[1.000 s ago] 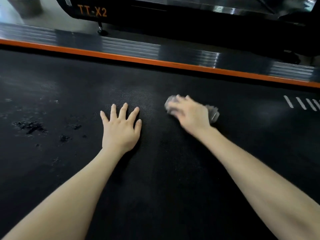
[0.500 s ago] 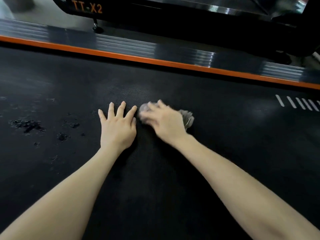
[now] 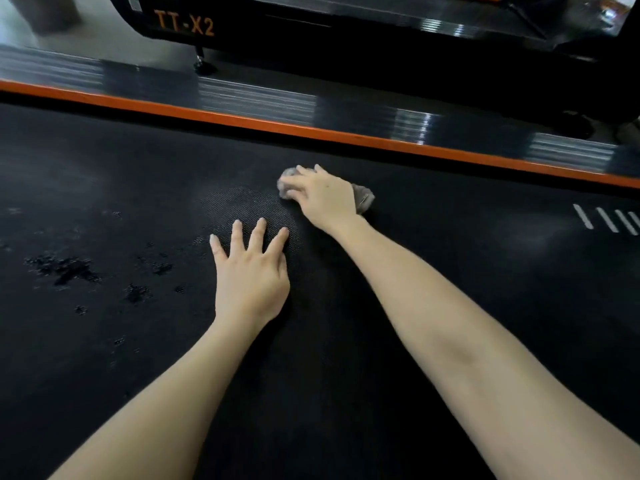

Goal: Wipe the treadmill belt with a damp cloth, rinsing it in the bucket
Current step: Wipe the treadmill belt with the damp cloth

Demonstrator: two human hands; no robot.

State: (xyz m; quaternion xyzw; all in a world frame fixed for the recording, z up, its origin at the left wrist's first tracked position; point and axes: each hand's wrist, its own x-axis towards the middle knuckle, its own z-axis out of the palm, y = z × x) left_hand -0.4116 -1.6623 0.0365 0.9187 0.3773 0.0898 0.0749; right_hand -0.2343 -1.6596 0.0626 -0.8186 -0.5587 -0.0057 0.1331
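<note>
Black textured rubber fills nearly all you can see: the treadmill belt (image 3: pixel 450 271) runs from the lower edge up to its far side. Beyond that side stands a second black machine (image 3: pixel 363 53) on the floor. Between it and the belt runs a dark ribbed side rail (image 3: pixel 263 98) with bright glints, and an orange strip (image 3: pixel 311 131) lines the rail's near edge along the belt.

Both your bare forearms reach in from below. Your left hand (image 3: pixel 251 275) lies palm down on the belt near its middle, fingers straight and spread, holding nothing. Your right hand (image 3: pixel 323 199) is farther from you and just to the right of it, nearer the orange strip. Its fingers are bent over a bunched grey cloth (image 3: pixel 364 199) and hold it down against the belt. The cloth shows past your fingertips on the left and behind the outer edge of the hand on the right. The two hands are near each other but apart.

Dark blotches (image 3: pixel 65 270) speckle the belt well to the left of your left hand. Short white stripes (image 3: pixel 609 221) mark the belt at the right edge. Orange lettering (image 3: pixel 184 23) on the second machine reads TT-X2.
</note>
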